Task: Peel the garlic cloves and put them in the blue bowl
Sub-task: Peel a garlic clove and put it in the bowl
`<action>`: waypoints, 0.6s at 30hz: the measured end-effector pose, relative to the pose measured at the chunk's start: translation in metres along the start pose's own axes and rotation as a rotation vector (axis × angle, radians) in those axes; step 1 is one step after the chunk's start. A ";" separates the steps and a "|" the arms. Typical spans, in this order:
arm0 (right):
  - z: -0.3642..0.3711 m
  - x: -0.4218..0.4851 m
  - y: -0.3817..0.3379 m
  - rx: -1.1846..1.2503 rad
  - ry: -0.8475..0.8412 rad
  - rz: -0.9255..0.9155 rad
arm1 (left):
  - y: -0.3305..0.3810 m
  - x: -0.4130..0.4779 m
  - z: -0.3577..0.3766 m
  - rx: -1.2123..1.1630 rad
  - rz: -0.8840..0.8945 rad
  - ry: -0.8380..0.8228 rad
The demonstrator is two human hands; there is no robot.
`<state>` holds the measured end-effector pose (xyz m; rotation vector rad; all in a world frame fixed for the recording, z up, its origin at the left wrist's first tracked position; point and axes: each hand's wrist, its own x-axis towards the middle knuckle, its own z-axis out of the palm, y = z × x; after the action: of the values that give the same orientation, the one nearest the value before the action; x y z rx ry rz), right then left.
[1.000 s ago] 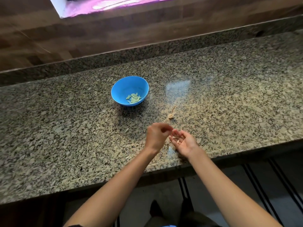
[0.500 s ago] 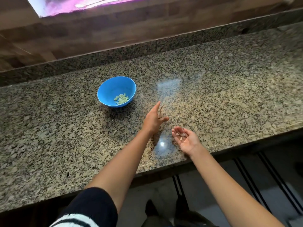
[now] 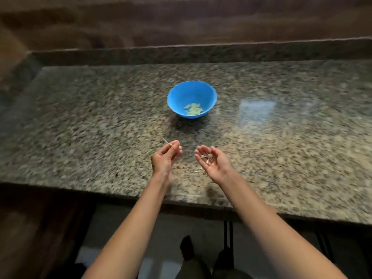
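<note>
The granite countertop (image 3: 80, 127) spans the view, with a low granite upstand (image 3: 201, 55) at its 12 o'clock edge and a wood-toned wall (image 3: 181, 21) above that.

Left hand (image 3: 165, 159): raised over the near part of the countertop, back of the hand toward the camera. Thumb and forefinger are pressed together on a thin dry stem piece (image 3: 166, 141), which sticks out toward 10 o'clock from the fingertips. The remaining fingers are curled in beside them.

Blue bowl (image 3: 192, 91): upright on the countertop at roughly 12 o'clock from the gap between the two hands, well apart from both. Peeled cloves (image 3: 193, 109) lie in a small pale green heap on the bowl floor, toward its 6 o'clock side.

Right hand (image 3: 216, 165): just to 3 o'clock of the left hand and not touching it, palm turned up. The fingers are loosely cupped and slightly spread – not closed on anything. Pale garlic pieces (image 3: 207, 157) rest in the hollow of the palm near the finger bases; whether they are skin or clove cannot be told. A small pale scrap (image 3: 200, 168) shows at 7 o'clock of this hand, apparently on the countertop.

A bright patch of reflected light (image 3: 256, 108) lies on the stone at 3 o'clock of the bowl. Below the counter edge, a dark shoe (image 3: 187, 246) is visible on the floor – at 6 o'clock of the hands.
</note>
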<state>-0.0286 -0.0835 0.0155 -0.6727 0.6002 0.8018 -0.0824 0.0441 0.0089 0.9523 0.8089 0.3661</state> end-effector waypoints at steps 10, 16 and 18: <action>0.057 0.010 0.086 -0.189 -0.105 0.169 | 0.034 -0.029 -0.073 -0.113 0.071 0.238; 0.104 0.017 0.179 -0.356 -0.231 0.369 | 0.058 -0.043 -0.163 -0.318 0.196 0.513; 0.115 0.017 0.227 -0.481 -0.276 0.508 | 0.057 -0.059 -0.208 -0.397 0.246 0.675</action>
<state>-0.1743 0.1255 0.0074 -0.8382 0.3229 1.5170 -0.2740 0.1597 0.0156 0.5456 1.1726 1.0573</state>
